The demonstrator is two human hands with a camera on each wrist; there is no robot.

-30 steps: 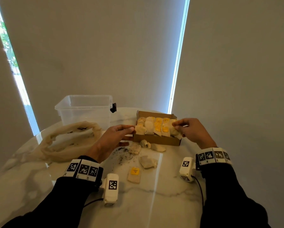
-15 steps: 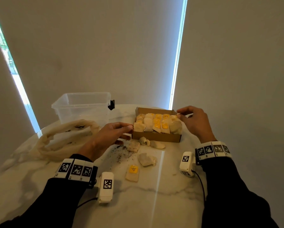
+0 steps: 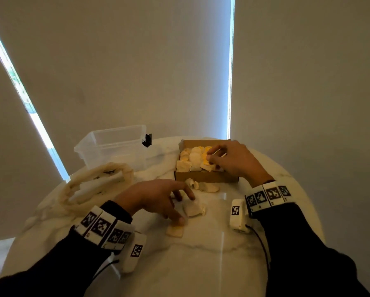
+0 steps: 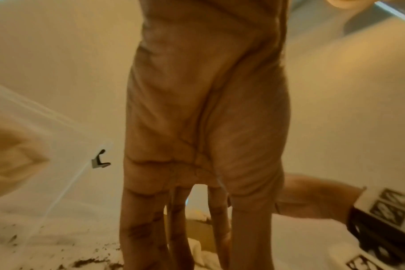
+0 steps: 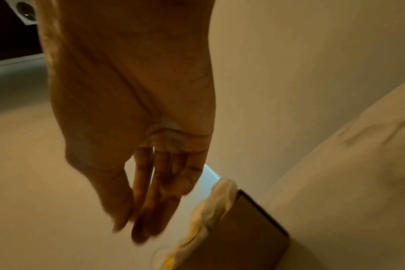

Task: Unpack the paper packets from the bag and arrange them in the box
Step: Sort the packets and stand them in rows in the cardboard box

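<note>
Left hand (image 3: pixel 151 196), fingers spread, thumb on packet (image 3: pixel 175 230); right hand (image 3: pixel 233 161) over box (image 3: pixel 205 179).

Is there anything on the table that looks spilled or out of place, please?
Yes. Dark crumbs lie scattered on the marble table beside the left hand, as if a packet had leaked. Several paper packets also lie loose in front of the cardboard box rather than inside it.

The desk (image 3: pixel 201 264) is glossy pale marble with grey veins. On it, the box (image 3: pixel 205 180) is matt brown cardboard, its packets (image 3: pixel 192 158) soft crinkled paper. Left of the box, the tub (image 3: pixel 115 146) is clear smooth plastic; the bag (image 3: pixel 94 185) is limp cream mesh cloth.
</note>
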